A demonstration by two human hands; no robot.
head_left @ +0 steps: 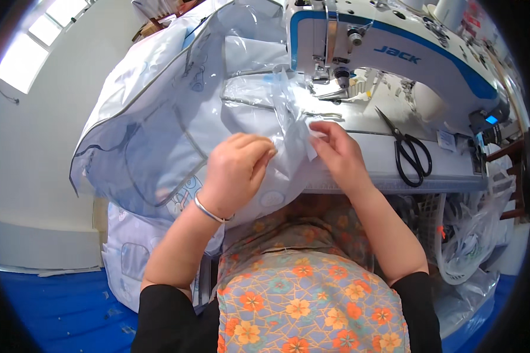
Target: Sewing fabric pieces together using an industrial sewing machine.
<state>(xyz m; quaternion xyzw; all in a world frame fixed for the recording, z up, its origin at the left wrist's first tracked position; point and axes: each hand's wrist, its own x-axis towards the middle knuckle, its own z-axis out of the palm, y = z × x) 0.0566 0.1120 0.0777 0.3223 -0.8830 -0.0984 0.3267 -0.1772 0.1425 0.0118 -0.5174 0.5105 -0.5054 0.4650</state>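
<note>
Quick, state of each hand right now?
Left hand: fingers curled closed over the pale plastic sheeting; whether it pinches any cannot be told.
Right hand: partly open, fingertips at a small white piece; grip unclear.

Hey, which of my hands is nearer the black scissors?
Right. Your right hand is left of the black scissors; your left hand is farther left, beyond the right hand.

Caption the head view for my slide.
Left hand and right hand over pale, glossy sheeting before a white-and-blue sewing machine, black scissors nearby.
</note>
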